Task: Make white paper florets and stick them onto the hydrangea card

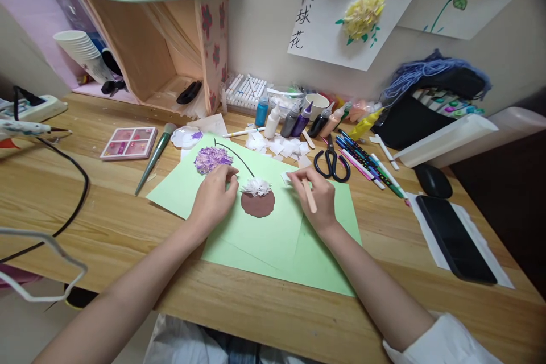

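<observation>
A light green sheet of paper (260, 239) lies under both hands. On it are a fluffy purple flower (212, 159), a thin dark curved stem line (234, 153), and a brown scalloped paper circle (257, 203) topped with ruffled white paper pieces (256, 186). My left hand (216, 194) rests between the purple flower and the circle, fingers loosely curled with a gap to the thumb and nothing seen in them. Right of the circle, my right hand (314, 196) grips a wooden craft stick (309, 196). A small white paper piece (285, 178) is at its fingertips.
Behind the sheet are white paper scraps (279, 147), paint bottles (301, 120), black-handled scissors (331, 165) and several pens (362, 159). A brush (156, 156) and pink palette (129, 143) lie left; a glue gun (25, 128) is further left. A phone (456, 239) lies right.
</observation>
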`<act>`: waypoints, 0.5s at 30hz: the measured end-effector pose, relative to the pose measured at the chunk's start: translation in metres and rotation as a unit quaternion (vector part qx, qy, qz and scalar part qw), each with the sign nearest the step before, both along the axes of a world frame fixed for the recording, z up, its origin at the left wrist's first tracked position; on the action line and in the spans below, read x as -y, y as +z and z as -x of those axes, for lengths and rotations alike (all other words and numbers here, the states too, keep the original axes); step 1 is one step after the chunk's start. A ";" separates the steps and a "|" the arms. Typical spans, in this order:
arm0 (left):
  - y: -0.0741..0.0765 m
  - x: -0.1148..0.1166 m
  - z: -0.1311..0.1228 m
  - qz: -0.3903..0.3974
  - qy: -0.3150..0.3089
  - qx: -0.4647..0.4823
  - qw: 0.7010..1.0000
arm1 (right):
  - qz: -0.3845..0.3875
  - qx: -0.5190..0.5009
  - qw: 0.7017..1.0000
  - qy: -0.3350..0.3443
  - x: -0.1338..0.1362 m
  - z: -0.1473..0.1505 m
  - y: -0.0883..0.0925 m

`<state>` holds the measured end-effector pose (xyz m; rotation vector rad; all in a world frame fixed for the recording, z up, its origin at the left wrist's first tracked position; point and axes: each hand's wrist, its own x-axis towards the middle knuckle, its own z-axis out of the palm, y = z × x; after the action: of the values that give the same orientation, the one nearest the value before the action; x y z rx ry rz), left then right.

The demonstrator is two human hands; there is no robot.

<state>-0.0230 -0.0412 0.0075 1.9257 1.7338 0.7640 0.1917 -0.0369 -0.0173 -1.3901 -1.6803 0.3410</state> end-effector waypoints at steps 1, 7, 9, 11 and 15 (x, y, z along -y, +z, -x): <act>0.000 0.000 0.000 -0.001 0.001 0.000 1.000 | -0.010 0.035 0.999 0.003 0.000 0.000 -0.002; 0.001 0.001 0.000 -0.012 0.002 0.017 1.000 | 0.008 0.127 0.992 0.003 -0.001 0.002 -0.008; 0.002 0.002 -0.001 -0.024 -0.007 0.026 0.999 | 0.020 0.085 0.996 -0.001 -0.001 0.003 -0.008; 0.004 0.003 -0.002 -0.039 -0.030 0.035 0.998 | 0.039 -0.015 0.999 0.009 0.001 0.005 -0.006; 0.010 0.008 -0.007 -0.051 -0.105 0.063 0.991 | 0.113 -0.255 0.957 0.082 0.007 0.017 0.000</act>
<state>-0.0159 -0.0488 0.0173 2.0405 1.4156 0.8896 0.1751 -0.0442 -0.0177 -1.1890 -1.3506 0.9291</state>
